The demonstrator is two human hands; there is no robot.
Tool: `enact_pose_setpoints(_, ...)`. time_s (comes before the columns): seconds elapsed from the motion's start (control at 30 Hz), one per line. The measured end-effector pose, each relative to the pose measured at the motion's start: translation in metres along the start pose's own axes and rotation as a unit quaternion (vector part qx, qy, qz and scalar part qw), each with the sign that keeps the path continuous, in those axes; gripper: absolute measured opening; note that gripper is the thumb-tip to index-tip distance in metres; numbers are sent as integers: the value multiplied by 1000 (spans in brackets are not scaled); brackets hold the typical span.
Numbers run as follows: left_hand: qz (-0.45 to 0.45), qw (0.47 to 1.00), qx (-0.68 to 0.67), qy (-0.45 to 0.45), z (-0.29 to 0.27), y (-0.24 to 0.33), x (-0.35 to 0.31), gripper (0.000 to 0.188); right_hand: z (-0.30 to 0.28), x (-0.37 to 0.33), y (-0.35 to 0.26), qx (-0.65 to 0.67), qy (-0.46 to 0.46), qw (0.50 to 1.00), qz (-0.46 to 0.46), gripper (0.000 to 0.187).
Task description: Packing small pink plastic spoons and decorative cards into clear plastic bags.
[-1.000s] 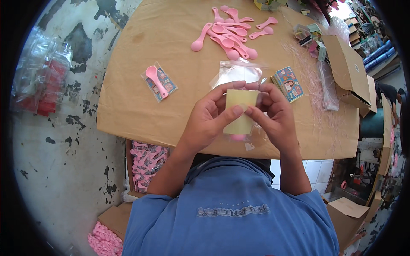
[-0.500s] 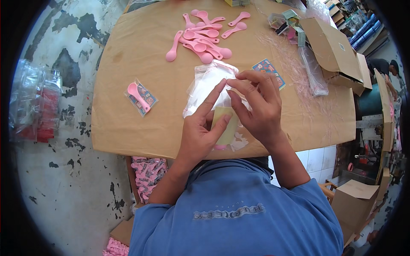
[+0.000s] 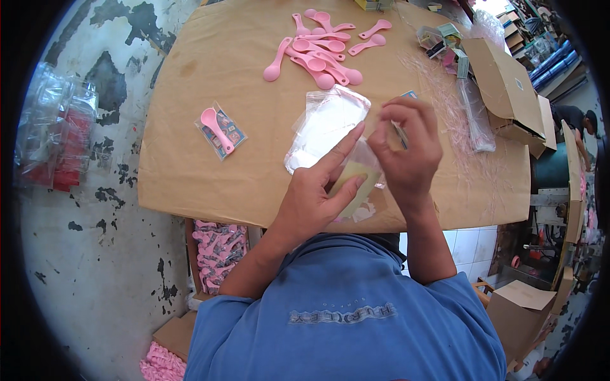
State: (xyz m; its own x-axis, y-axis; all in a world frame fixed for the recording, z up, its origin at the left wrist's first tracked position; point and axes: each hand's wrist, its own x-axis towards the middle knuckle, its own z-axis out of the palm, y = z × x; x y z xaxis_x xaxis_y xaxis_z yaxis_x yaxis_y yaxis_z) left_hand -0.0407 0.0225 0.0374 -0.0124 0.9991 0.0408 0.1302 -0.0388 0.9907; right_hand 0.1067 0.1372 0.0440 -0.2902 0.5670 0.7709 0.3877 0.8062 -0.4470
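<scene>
My left hand point(image 3: 314, 200) grips a clear plastic bag point(image 3: 365, 152) with a pale yellowish card point(image 3: 351, 184) inside, the thumb lying across its front. Beside the bag's upper edge, my right hand point(image 3: 410, 149) is closed in a pinch. Whatever those fingertips hold is too small to make out. Just beyond the hands lies a stack of clear, shiny plastic bags point(image 3: 327, 120). A blue printed card point(image 3: 406, 96) is mostly hidden behind my right hand. At the left, a pink measuring spoon point(image 3: 217, 131) rests on a bagged printed card point(image 3: 235, 130).
Loose pink measuring spoons point(image 3: 318, 54) are heaped at the table's far side. A cardboard box point(image 3: 502, 82), plastic strands point(image 3: 445, 108) and a long clear packet point(image 3: 476, 120) lie at the right. Below the table's left edge, a box holds packed pink spoons point(image 3: 219, 254).
My right hand has moved right and slightly down, its fingers curling into a tighter pinch. The bag in my left hand has tilted to the right. The view has shifted slightly.
</scene>
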Motion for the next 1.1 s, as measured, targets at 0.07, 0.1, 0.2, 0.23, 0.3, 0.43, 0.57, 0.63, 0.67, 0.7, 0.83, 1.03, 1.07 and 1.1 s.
enact_pose_setpoints(0.07, -20, 1000, -19, -11, -3, 0, -3, 73, -11, 7, 7, 40, 29, 996, 75, 14)
enact_pose_setpoints(0.1, -46, 998, -44, -16, -4, 0, -4, 72, -14, 11, 14, 162, 80, 973, 142, 11)
enact_pose_setpoints(0.2, -69, 989, -129, 16, -2, -2, -7, 70, -33, 21, 22, 322, 129, 911, 225, 7)
enact_pose_setpoints(0.23, -66, 979, -187, 51, 0, -1, -6, 69, -38, 23, 23, 361, 131, 891, 244, 6)
enact_pose_setpoints(0.3, -60, 981, -178, 40, -4, -1, -6, 68, -37, 15, 17, 312, 108, 923, 198, 13)
enact_pose_setpoints(0.43, -47, 985, -164, 19, -4, -1, -3, 69, -18, 3, -10, 76, -68, 994, 48, 24)
enact_pose_setpoints(0.57, -50, 989, -136, 6, -5, -3, -4, 68, -6, -2, -9, 4, -65, 998, -3, 23)
enact_pose_setpoints(0.63, -39, 990, -135, 6, -2, -7, -3, 68, -5, -3, -6, -7, -67, 998, -17, 23)
enact_pose_setpoints(0.67, -40, 990, -133, 6, 0, -7, -2, 68, -4, -3, -4, -19, -70, 997, -33, 23)
enact_pose_setpoints(0.7, -37, 990, -138, 7, 1, -7, -2, 68, -3, -2, -3, -18, -69, 997, -32, 23)
enact_pose_setpoints(0.83, -53, 996, -74, -20, 1, -8, -1, 69, -5, -1, 2, 12, -19, 1000, -18, 20)
enact_pose_setpoints(1.03, -55, 971, -228, 48, 6, -6, -1, 61, -40, 11, 30, 266, 160, 932, 188, 19)
enact_pose_setpoints(1.07, -76, 964, -248, 56, 3, 1, 1, 54, -50, 12, 42, 326, 169, 910, 191, 21)
enact_pose_setpoints(1.1, -76, 964, -248, 55, 0, 0, 1, 54, -56, 12, 48, 385, 177, 885, 192, 23)
